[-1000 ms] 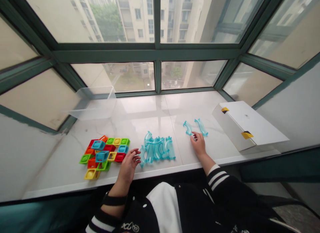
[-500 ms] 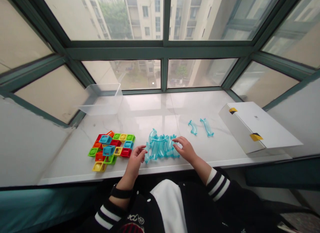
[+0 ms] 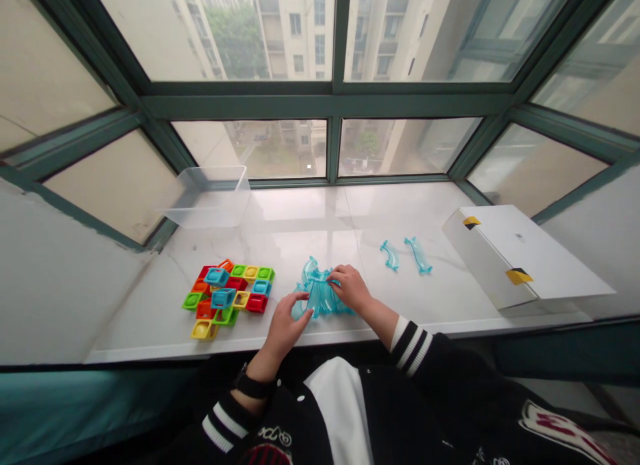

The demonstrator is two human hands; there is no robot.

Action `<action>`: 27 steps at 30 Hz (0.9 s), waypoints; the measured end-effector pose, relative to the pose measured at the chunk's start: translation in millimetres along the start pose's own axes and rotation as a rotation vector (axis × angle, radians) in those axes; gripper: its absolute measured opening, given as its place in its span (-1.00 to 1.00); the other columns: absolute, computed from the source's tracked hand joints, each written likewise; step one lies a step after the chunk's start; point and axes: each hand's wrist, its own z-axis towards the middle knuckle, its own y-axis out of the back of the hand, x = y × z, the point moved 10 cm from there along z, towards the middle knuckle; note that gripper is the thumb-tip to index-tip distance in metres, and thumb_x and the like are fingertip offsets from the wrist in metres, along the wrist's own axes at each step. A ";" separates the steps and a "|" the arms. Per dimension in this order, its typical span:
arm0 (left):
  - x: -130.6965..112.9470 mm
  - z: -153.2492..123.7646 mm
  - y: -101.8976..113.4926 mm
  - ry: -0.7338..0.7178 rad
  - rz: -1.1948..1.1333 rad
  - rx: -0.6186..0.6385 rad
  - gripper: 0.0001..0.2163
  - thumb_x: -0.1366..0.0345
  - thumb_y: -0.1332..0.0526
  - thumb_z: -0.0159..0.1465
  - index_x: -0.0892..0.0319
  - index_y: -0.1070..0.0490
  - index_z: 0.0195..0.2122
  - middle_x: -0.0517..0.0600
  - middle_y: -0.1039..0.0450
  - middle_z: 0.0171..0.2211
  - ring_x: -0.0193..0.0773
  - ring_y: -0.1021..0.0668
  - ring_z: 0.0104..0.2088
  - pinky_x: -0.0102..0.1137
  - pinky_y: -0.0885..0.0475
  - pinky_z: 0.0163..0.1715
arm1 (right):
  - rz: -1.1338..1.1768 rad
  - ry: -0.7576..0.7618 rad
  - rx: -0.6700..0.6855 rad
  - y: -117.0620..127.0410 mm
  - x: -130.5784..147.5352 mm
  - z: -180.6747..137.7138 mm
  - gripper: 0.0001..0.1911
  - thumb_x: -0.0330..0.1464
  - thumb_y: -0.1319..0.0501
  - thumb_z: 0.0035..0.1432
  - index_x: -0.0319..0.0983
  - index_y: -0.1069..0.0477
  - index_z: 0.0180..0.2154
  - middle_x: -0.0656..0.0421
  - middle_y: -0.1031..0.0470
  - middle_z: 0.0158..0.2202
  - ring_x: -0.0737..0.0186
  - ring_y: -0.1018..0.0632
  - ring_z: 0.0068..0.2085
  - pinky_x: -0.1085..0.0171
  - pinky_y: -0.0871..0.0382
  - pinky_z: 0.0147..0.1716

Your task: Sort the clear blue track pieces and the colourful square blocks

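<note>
A pile of clear blue curved track pieces [image 3: 315,290] lies near the front edge of a white marble sill [image 3: 300,232]. My right hand [image 3: 350,286] rests on top of the pile with its fingers curled onto a piece. From the near side my left hand [image 3: 287,322] touches the pile's left edge, fingers bent against it. Two separate blue track pieces [image 3: 406,254] lie apart to the right. A cluster of coloured square blocks [image 3: 229,297], red, green, yellow, orange and blue, sits left of my left hand.
A clear plastic tub [image 3: 210,197] stands at the back left by the window. A white cardboard box [image 3: 520,258] with yellow tape lies at the right end of the sill. Window frames surround the sill on three sides.
My right hand has left the two separate track pieces and moved left onto the pile. My left hand has shifted right to touch the pile's edge. The view has shifted slightly.
</note>
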 end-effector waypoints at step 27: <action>-24.8 13.5 -6.2 -0.252 0.301 -0.081 -0.64 0.28 -0.25 0.36 0.10 -0.46 0.18 0.24 -0.41 0.14 0.12 -0.46 0.19 -0.02 -0.35 0.24 | 0.239 -0.022 -0.126 32.0 -8.8 5.7 -0.85 -0.47 -0.33 0.30 -0.10 -0.63 -0.22 0.13 -0.58 -0.15 0.08 -0.55 -0.04 0.07 -0.42 0.06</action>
